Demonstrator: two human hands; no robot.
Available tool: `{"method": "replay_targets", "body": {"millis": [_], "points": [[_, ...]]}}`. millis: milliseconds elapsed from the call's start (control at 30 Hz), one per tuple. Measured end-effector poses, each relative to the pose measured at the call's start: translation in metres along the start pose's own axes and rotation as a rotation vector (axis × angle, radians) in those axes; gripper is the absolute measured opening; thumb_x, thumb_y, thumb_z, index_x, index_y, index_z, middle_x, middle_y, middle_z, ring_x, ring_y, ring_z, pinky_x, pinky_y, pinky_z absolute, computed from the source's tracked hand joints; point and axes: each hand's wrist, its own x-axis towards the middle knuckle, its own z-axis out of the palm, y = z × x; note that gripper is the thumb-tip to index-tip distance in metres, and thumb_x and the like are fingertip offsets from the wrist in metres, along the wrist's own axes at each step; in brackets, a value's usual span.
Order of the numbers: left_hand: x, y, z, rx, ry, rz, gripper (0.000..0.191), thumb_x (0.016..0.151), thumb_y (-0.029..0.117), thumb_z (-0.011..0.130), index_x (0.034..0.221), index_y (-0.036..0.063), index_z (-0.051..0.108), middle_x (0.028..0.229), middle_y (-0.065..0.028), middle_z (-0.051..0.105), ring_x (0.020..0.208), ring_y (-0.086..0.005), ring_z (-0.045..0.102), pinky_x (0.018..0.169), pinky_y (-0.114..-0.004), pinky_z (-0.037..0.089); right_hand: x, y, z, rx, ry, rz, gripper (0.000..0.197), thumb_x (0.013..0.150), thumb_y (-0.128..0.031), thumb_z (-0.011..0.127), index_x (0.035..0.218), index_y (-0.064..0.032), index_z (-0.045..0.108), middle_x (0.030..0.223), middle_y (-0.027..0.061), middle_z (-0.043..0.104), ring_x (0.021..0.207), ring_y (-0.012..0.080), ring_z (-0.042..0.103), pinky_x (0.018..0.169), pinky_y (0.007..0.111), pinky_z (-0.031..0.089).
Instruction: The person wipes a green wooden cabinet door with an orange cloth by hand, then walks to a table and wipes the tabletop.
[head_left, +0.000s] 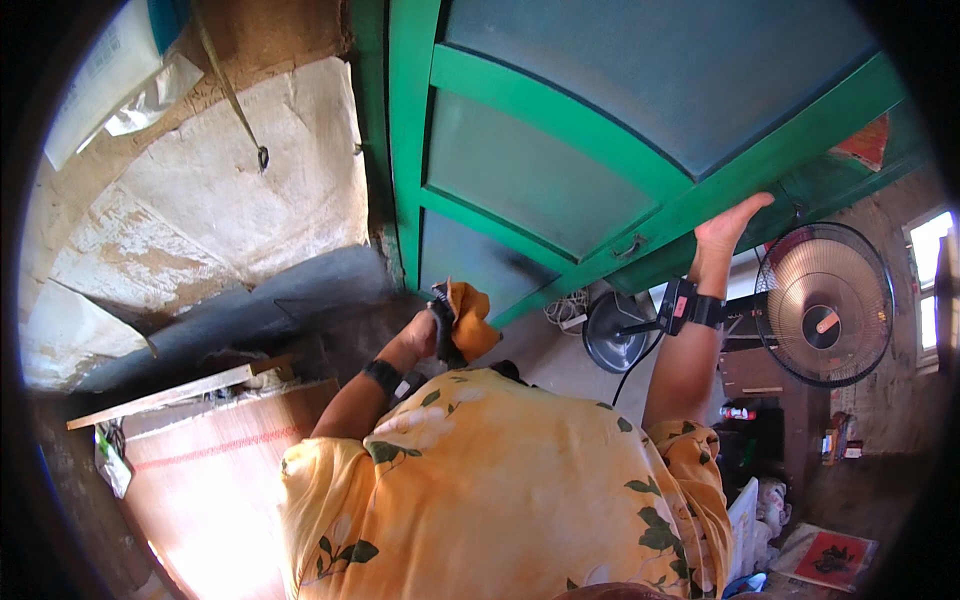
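Observation:
A green wooden door with blue-grey panels stands before me at a slant. My right hand is stretched out against the door's edge frame, fingers extended, with nothing seen in it. Low at the left, near the door's bottom panel, my left hand grips an orange and dark cloth; the fingers are partly hidden by it. A small metal handle is fixed to the door frame, left of my right hand. Both wrists wear dark straps.
At the right stands a pedestal fan with its round base on the floor. White coiled cable lies near the door. A pale cabinet is at the left, below a wall with peeling paper and a hanging cord.

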Motion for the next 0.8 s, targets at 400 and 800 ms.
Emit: {"method": "replay_targets", "body": {"millis": [400,800], "points": [[-0.001,-0.015,-0.021,0.086,0.015,0.395,0.014,0.078,0.013,0.053,0.069,0.0064,0.046,0.069,-0.0026,0.045,0.06,-0.0103,0.044,0.05,-0.023,0.037,-0.064,-0.015,0.031,-0.205,-0.066,-0.144,0.041,0.071,-0.012,0.062,0.106,0.002,0.047,0.092,0.0066,0.054,0.078,0.0152,0.054,0.068,0.029,0.046],[-0.073,-0.07,0.007,1.303,0.033,0.78,0.06,0.059,0.012,0.076,0.111,0.0054,0.047,0.105,-0.003,0.051,0.098,-0.0125,0.045,0.089,-0.027,0.034,-0.084,-0.03,0.046,-0.326,-0.223,-0.265,0.04,0.077,-0.004,0.054,0.114,-0.0004,0.041,0.094,0.0054,0.053,0.079,0.0107,0.052,0.071,0.025,0.045]]}}
